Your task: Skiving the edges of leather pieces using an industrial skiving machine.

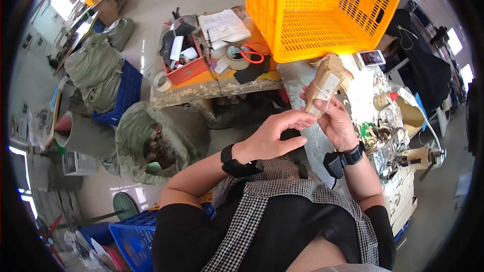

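Note:
My right hand (338, 123) is closed around a tan, block-shaped bundle (325, 81) with a pale label and a thin band around it. It looks like stacked cardboard or paper pieces, but I cannot tell exactly. The bundle is tilted, its far end near the yellow crate. Beside its near end is my left hand (272, 133), open, thumb apart and fingers stretched toward the bundle. Whether those fingertips touch it I cannot tell.
A yellow plastic crate (330, 53) stands ahead. Orange-handled scissors (256, 53), a tape roll (162, 82) and a red box (187, 72) sit on the left bench. At right are a phone (372, 58) and a machine (421, 158). A green sack (132, 143) stands lower left.

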